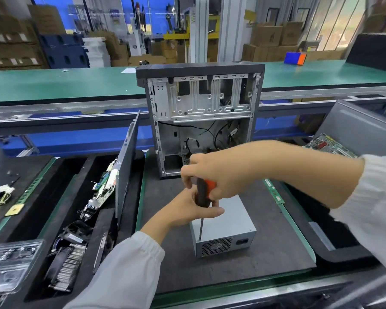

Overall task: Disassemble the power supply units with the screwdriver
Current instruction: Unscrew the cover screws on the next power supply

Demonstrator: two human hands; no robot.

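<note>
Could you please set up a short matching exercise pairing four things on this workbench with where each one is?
Things:
1. screwdriver
2. power supply unit
3. computer case
4. heatsink

Places:
A. in the black tray at the left
B. standing open behind the hands
C. gripped by both hands
D. lying on the dark mat under the shaft

Pairs: 1-C, 2-D, 3-B, 4-A
</note>
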